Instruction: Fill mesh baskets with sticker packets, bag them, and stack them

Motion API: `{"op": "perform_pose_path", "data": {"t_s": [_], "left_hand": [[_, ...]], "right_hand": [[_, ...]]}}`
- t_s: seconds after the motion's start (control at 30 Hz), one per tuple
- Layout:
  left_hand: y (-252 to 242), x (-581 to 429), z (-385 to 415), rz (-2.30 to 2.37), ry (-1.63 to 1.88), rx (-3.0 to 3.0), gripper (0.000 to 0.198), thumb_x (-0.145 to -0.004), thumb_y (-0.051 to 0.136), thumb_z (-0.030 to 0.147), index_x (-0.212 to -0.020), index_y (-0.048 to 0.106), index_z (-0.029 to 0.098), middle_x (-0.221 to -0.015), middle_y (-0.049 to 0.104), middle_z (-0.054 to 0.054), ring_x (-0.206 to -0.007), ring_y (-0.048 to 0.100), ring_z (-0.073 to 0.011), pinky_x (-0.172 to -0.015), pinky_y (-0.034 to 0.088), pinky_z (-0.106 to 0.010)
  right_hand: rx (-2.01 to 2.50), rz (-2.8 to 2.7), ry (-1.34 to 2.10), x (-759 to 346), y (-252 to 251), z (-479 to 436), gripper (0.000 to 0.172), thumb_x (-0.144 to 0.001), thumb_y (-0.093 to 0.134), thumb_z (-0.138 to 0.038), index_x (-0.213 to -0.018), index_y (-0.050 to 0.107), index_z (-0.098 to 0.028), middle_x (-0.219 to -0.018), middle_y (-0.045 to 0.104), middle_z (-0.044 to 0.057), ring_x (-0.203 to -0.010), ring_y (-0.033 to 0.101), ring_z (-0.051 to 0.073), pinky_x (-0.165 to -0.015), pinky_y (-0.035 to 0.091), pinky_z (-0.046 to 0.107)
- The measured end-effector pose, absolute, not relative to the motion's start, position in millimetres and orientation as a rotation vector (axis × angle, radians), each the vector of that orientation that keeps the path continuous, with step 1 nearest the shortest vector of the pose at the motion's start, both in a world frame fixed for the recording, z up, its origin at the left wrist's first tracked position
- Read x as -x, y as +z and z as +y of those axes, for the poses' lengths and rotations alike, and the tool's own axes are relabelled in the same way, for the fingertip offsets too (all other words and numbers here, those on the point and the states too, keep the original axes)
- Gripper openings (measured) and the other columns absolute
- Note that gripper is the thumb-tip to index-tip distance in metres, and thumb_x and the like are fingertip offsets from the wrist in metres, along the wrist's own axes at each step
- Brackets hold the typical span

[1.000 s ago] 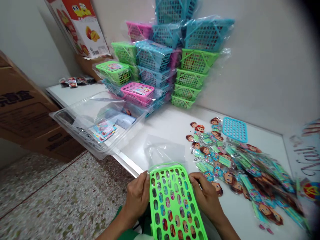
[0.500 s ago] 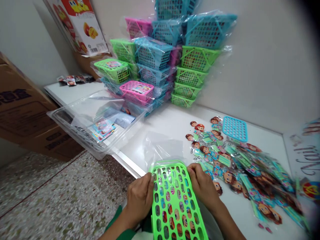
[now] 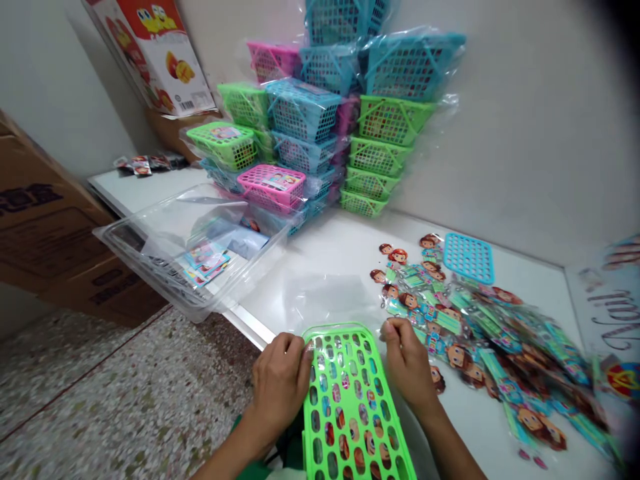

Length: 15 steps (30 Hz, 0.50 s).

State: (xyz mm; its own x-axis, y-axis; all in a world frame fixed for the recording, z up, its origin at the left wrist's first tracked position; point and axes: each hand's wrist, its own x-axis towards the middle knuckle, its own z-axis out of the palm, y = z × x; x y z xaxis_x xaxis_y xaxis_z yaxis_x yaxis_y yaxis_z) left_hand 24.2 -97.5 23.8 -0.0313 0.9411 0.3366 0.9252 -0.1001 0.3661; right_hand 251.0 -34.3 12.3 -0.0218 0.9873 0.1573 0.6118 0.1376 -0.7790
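Bagging seems in hand: the left hand (image 3: pixel 283 380) clasps the lidded green basket (image 3: pixel 349 398) at the bench's (image 3: pixel 325 248) front edge, the right hand (image 3: pixel 407 363) pinches the clear plastic bag (image 3: pixel 325 297), which likely needs drawing taut.

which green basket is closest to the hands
The green basket at bottom centre, between the left hand and right hand. The other green baskets are stacked farther back on the white table.

The left hand (image 3: pixel 280 380) holds a green basket (image 3: pixel 353 395) in a clear bag (image 3: pixel 327 297). The right hand (image 3: pixel 409 363) pinches the bag.
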Motion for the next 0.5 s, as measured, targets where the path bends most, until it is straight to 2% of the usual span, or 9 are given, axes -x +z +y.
{"op": "perform_pose_path", "data": {"t_s": [0.1, 0.3, 0.4, 0.5], "left_hand": [[11, -20, -108, 1.918, 0.898, -2.164, 0.010, -0.091, 0.044, 0.016, -0.090, 0.055, 0.018, -0.086, 0.056, -0.005, -0.078, 0.056, -0.0172, -0.069, 0.045, -0.030], [-2, -3, -133, 1.597, 0.998, -2.061, 0.020, -0.089, 0.045, 0.012, -0.106, 0.052, 0.019, -0.099, 0.055, -0.007, -0.092, 0.056, -0.0179, -0.080, 0.047, -0.030], [5, 3, -135, 1.431, 1.010, -1.837, 0.029, -0.089, 0.046, 0.020, -0.118, 0.048, 0.021, -0.106, 0.056, -0.008, -0.099, 0.056, -0.0204, -0.085, 0.047, -0.033], [6, -1, -130, 1.444, 1.048, -1.430, 0.038, -0.091, 0.044, 0.035, -0.126, 0.043, 0.021, -0.106, 0.058, -0.008, -0.097, 0.058, -0.0207, -0.085, 0.047, -0.035]], "right_hand": [[1.437, -1.760, 0.704, -262, 6, -43, 0.019, -0.096, 0.037, -0.036, -0.087, 0.048, -0.023, -0.083, 0.054, 0.000, -0.077, 0.052, 0.016, -0.072, 0.041, 0.029], [1.318, -1.897, 0.935, -285, -14, -76, 0.016, -0.095, 0.040, -0.033, -0.091, 0.052, -0.023, -0.087, 0.057, 0.001, -0.082, 0.054, 0.016, -0.075, 0.042, 0.028], [1.464, -1.679, 1.048, -279, -17, -84, 0.022, -0.093, 0.043, -0.042, -0.102, 0.052, -0.024, -0.090, 0.059, 0.002, -0.086, 0.056, 0.017, -0.076, 0.045, 0.028], [1.557, -1.503, 1.171, -269, -16, -83, 0.040, -0.090, 0.044, -0.051, -0.118, 0.046, -0.023, -0.089, 0.060, 0.002, -0.082, 0.058, 0.017, -0.076, 0.047, 0.029]]}}
